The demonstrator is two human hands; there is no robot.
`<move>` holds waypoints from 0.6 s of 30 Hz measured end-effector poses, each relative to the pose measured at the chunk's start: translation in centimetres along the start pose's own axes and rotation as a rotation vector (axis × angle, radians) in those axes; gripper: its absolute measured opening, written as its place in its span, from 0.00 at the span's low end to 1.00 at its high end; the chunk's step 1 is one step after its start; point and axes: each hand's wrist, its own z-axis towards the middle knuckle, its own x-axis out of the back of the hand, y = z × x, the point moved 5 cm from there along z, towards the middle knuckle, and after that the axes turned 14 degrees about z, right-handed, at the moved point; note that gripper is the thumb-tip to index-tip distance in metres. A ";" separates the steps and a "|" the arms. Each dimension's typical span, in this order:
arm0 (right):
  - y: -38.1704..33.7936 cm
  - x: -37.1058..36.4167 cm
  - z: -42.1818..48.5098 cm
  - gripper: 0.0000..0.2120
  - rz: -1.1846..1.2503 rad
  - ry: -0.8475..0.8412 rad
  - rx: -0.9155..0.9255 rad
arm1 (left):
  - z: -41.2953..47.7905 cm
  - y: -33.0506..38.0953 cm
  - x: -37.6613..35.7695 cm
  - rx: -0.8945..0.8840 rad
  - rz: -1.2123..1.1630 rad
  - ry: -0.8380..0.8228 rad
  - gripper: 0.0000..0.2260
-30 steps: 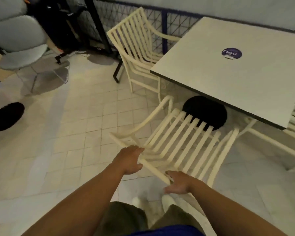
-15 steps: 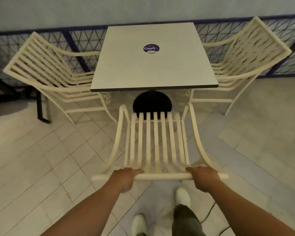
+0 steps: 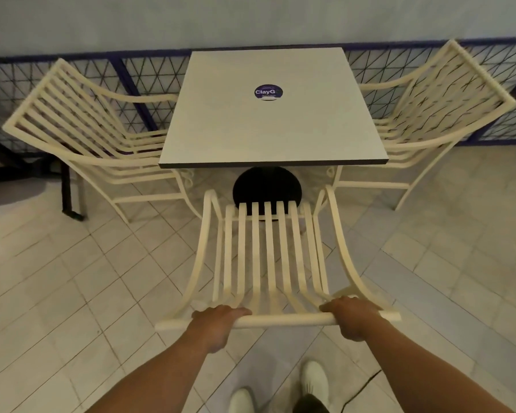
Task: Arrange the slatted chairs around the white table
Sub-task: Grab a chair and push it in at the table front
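Fingers [image 3: 236, 311] of the left hand [image 3: 218, 321] and right hand [image 3: 353, 315] clasp the top rail [image 3: 286, 320] of the near slatted chair [image 3: 268, 248], centred before the white table [image 3: 271, 123], so an even two-handed push should seat it straight.

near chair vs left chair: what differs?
The near chair is gripped at its top rail by the left hand and right hand; the left chair is untouched. The near chair faces the front edge of the white table; the left chair sits at its left side. Both are cream slatted armchairs.

Tiled floor [image 3: 72, 293]: white table [image 3: 268, 120], three slatted chairs [image 3: 269, 248].
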 end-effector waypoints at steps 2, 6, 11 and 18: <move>-0.4 0.4 0.7 0.29 0.005 -0.015 0.009 | 0.8 -0.9 0.3 0.010 0.006 -0.012 0.35; -0.8 1.3 2.1 0.26 0.029 -0.018 0.038 | 2.3 -2.3 1.6 0.020 0.030 -0.014 0.37; -0.7 3.2 3.7 0.25 0.055 0.020 0.046 | 4.2 -3.6 3.9 0.037 0.030 0.049 0.35; 0.0 4.8 4.7 0.28 0.077 0.019 0.059 | 5.8 -3.6 5.1 0.068 0.044 0.035 0.35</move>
